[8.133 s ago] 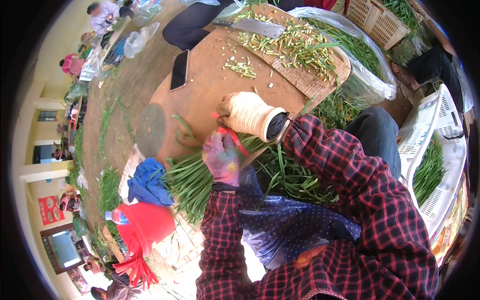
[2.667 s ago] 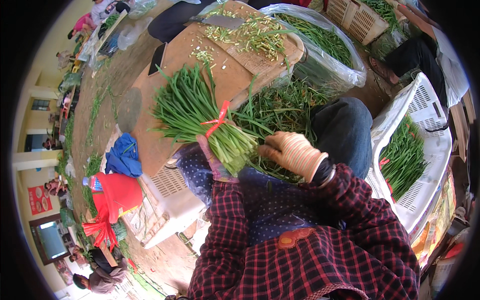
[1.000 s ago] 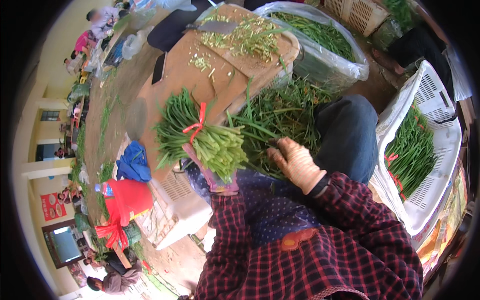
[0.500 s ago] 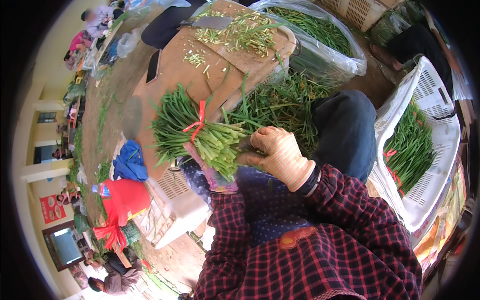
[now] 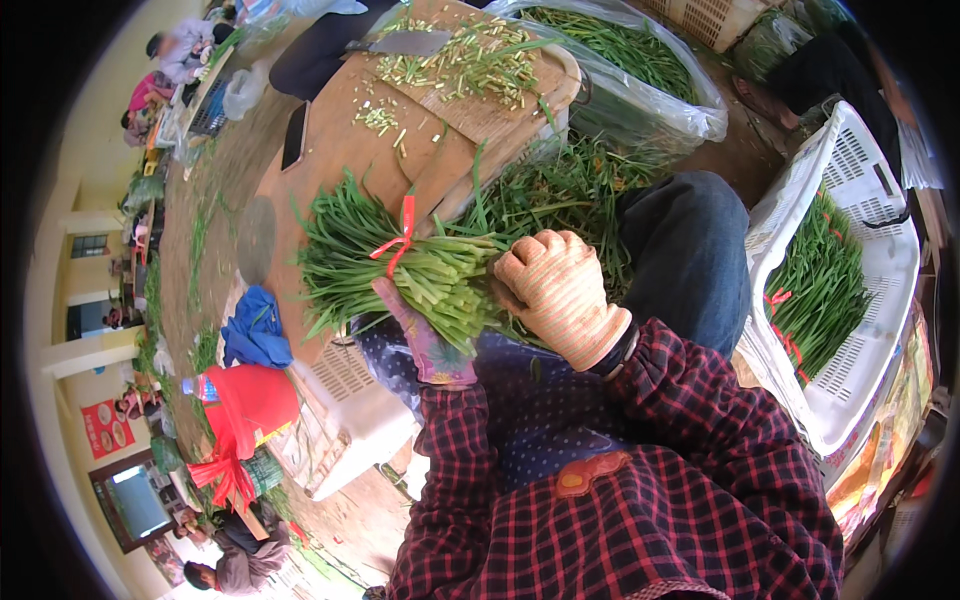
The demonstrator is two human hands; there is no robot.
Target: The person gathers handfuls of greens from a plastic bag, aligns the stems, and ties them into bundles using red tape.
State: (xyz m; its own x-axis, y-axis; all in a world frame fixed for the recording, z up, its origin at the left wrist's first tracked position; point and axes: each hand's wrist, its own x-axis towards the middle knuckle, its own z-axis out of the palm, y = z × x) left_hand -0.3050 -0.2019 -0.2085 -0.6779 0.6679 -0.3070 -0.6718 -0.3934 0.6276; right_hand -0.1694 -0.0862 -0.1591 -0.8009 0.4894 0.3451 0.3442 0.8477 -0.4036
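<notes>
A thick bunch of green chives (image 5: 455, 275), bound by a red tie (image 5: 405, 240), lies across my left hand (image 5: 430, 340), which wears a flowered purple-pink glove. That hand is closed around the bunch from below, mostly under the stems. The leaves fan out to the left and the pale stem ends point right. Beside those ends is my right hand (image 5: 562, 297) in a cream glove with orange stripes. Its fingers curl inward, and whatever they may pinch is hidden.
A round-ended board (image 5: 330, 190) bears cut stem bits, a cleaver (image 5: 410, 43) and a phone (image 5: 294, 136). Loose greens (image 5: 540, 200) heap beside my knee. A white crate (image 5: 880, 300) at right holds tied bunches. Red ties (image 5: 228, 470) hang at left, below a blue cloth (image 5: 257, 328).
My right hand has drawn slightly to the right, off the stem ends, and its fingers have curled in more. The left hand keeps its hold on the bunch.
</notes>
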